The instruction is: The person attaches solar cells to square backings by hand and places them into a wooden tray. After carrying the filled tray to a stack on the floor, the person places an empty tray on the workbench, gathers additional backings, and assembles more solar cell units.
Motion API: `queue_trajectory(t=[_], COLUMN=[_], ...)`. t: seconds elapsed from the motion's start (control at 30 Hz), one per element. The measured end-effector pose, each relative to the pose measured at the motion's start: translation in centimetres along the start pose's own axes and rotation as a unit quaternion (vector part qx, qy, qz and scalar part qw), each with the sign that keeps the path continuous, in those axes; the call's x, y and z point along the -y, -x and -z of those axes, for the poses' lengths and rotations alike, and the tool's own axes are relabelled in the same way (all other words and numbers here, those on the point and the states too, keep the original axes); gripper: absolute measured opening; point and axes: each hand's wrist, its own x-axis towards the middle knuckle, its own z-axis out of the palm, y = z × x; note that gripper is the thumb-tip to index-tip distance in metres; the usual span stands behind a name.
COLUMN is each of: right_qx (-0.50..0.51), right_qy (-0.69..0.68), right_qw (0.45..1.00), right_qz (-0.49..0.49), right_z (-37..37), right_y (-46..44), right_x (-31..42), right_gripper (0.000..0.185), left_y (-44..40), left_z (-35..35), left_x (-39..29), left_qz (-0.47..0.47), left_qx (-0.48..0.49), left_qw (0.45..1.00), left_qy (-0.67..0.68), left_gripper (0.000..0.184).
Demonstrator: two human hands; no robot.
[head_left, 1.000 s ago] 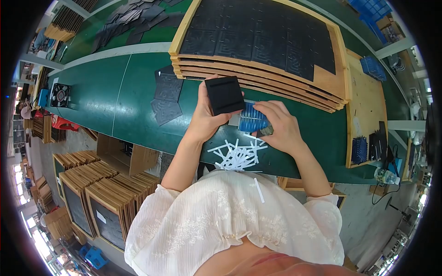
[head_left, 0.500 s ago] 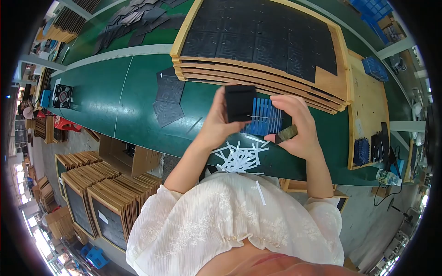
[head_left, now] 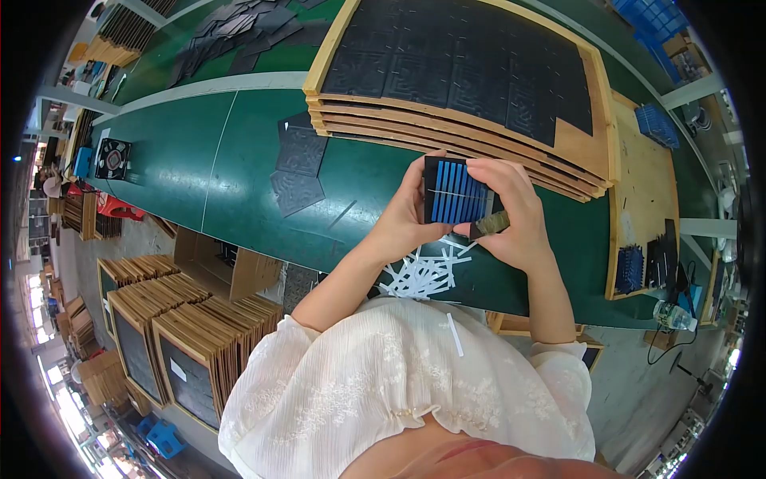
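Between my two hands is a blue striped panel lying against a black square plate, whose edge shows at the panel's left. My left hand grips the plate from the left, thumb at the lower edge. On the right, my right hand closes round the panel's other side, fingers on its top corner. A dark olive piece sits between its thumb and palm. Loose white strips lie heaped on the green table just below the hands.
Wooden frames holding black sheets are stacked beyond the hands. Black textured plates lie left of them. A wooden tray with blue and black parts stands at the right, near a clear bottle. A small fan stands far left.
The black plate has moved right and now lies behind the blue panel, which shows its striped face. Both hands have shifted right and come closer together.
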Motion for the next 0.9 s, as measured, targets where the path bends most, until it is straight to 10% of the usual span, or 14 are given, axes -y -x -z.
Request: queue_trajectory(t=[0.9], right_qx=[-0.015], right_qy=[-0.073], right_qw=[0.997], right_qz=[0.006], right_z=[-0.23], right_y=[0.0], right_x=[-0.72], right_gripper=[0.07], left_y=[-0.3], left_z=[-0.21], left_x=[0.31], left_qz=[0.026], left_qx=[0.016], left_qw=[0.996], left_qy=[0.085], left_gripper=[0.095])
